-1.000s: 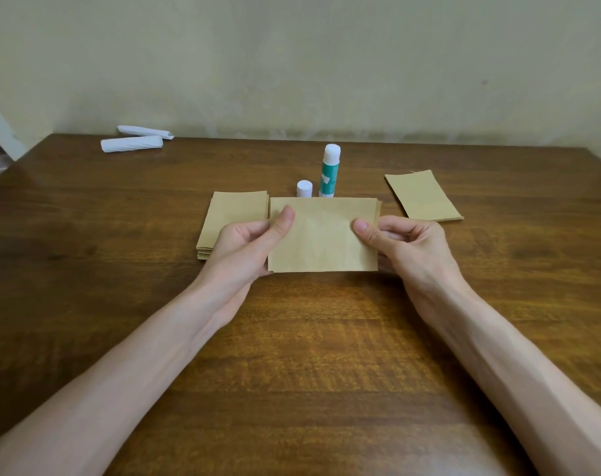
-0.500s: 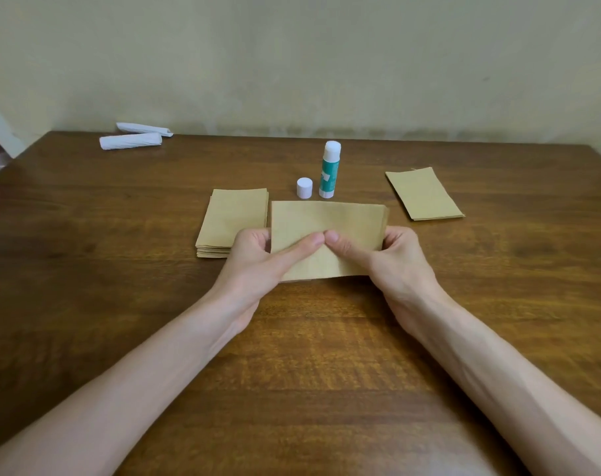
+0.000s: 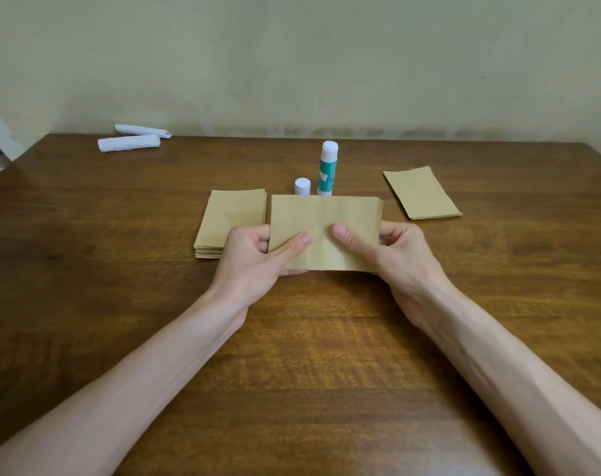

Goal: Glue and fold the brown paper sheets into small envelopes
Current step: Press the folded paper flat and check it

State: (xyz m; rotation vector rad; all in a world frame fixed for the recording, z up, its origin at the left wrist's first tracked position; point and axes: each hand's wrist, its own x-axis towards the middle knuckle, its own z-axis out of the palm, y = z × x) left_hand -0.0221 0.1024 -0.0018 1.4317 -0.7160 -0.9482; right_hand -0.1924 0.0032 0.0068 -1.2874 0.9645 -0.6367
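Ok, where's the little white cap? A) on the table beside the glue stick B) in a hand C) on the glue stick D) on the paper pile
A: the white cap stands on the table just left of the upright glue stick, behind the brown sheet.

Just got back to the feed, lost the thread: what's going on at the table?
A person pinches one brown paper sheet with the left hand and right hand, thumbs on its front either side of a faint vertical crease. A stack of sheets lies just left, a glue stick stands behind beside its white cap, and more brown pieces lie to the right.
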